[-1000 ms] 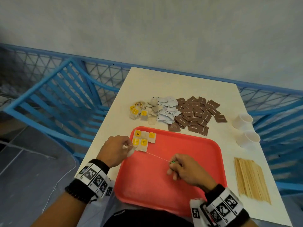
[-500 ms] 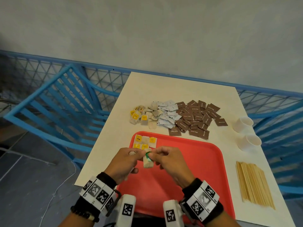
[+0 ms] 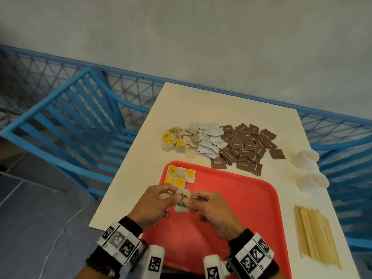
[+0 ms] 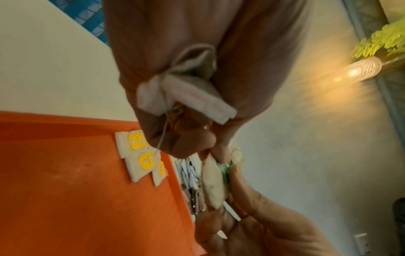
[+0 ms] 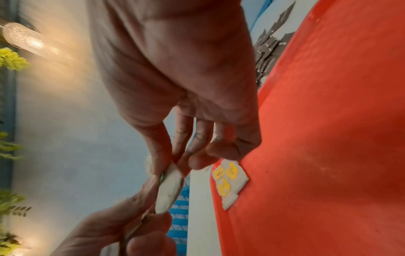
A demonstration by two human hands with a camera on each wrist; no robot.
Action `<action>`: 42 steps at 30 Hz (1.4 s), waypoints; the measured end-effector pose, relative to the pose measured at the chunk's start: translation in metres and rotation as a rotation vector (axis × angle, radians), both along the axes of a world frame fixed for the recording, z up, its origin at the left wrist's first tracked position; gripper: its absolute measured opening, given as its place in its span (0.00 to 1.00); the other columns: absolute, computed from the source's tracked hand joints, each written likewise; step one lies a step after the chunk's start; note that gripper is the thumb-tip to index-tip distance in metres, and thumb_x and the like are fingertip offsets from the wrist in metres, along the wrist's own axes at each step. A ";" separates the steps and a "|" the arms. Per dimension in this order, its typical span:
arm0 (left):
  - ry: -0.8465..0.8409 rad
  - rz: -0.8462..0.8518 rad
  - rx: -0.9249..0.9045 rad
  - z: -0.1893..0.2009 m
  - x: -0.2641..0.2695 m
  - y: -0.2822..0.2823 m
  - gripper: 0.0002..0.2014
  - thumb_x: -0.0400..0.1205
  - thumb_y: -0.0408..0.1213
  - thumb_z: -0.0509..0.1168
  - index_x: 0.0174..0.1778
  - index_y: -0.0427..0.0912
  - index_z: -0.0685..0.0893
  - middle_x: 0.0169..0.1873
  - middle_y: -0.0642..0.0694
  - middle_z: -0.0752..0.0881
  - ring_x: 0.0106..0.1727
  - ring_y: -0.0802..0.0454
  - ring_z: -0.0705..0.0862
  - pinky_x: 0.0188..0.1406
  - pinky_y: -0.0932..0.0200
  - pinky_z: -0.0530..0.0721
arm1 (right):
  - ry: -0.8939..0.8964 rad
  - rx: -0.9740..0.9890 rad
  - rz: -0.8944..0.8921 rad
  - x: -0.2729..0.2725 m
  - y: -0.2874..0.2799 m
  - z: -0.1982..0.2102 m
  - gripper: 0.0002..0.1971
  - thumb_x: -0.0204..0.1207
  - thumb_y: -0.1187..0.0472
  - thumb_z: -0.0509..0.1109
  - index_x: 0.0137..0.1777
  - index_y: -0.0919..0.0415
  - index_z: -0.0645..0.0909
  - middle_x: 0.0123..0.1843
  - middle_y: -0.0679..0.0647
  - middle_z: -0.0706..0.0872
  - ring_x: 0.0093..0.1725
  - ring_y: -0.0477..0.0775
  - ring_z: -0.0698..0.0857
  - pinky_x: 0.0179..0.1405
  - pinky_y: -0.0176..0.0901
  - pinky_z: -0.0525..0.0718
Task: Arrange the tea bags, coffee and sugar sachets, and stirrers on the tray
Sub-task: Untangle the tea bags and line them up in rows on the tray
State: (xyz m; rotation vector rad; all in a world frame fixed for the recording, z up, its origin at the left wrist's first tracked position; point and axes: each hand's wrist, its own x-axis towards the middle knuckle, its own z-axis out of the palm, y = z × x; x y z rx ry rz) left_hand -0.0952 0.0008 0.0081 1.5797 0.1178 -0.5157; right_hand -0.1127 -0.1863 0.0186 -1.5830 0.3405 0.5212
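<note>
I have both hands raised together just above the near-left part of the red tray (image 3: 231,208), with one tea bag (image 3: 182,202) held between them. My left hand (image 3: 150,206) pinches the bag's left side, and the left wrist view shows another pale tea bag (image 4: 186,86) tucked into its curled fingers, its string hanging down. My right hand (image 3: 211,210) pinches the green tag (image 3: 182,200) against the bag's face with thumb and forefinger; the other fingers curl loosely.

The relation that matters: the held bag's long axis runs roughly 12 to 6 o'clock, matching the yellow-tagged tea bags (image 3: 180,176) already laid on the tray. That block sits just beyond my hands at about 12 o'clock, in the tray's far-left corner. My left hand is nearer to it, so I judge the free spot on the block's near side is the natural landing place.

Hard to make out: how the string is wound around the bag, since my fingers cover it. The loose tea bags (image 3: 177,140), pale sachets (image 3: 209,142) and brown sachets (image 3: 247,146) lie on the tabletop (image 3: 221,105) at 12 to 1 o'clock, and the wooden stirrers (image 3: 316,236) at 3 o'clock; none of the sachets or stirrers is on the tray.
</note>
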 end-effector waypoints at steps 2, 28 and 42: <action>0.016 -0.014 0.065 -0.014 0.001 0.000 0.01 0.79 0.35 0.75 0.45 0.42 0.90 0.37 0.45 0.88 0.30 0.52 0.80 0.24 0.59 0.79 | 0.007 -0.036 -0.011 0.003 0.001 -0.011 0.08 0.72 0.62 0.81 0.47 0.65 0.90 0.30 0.48 0.85 0.27 0.39 0.78 0.23 0.30 0.71; 0.338 0.258 -0.220 -0.008 0.020 0.007 0.23 0.84 0.55 0.63 0.55 0.36 0.87 0.36 0.43 0.88 0.25 0.54 0.76 0.20 0.62 0.77 | -0.067 -0.605 -0.143 0.078 -0.001 -0.058 0.22 0.69 0.54 0.82 0.29 0.55 0.69 0.28 0.50 0.76 0.29 0.50 0.74 0.28 0.44 0.71; 0.610 0.248 -0.714 0.034 0.014 -0.083 0.11 0.87 0.43 0.59 0.50 0.37 0.78 0.32 0.36 0.83 0.31 0.43 0.83 0.27 0.53 0.80 | -0.825 -0.600 0.266 -0.033 -0.041 0.056 0.09 0.73 0.52 0.78 0.49 0.47 0.82 0.45 0.41 0.81 0.40 0.43 0.81 0.40 0.33 0.78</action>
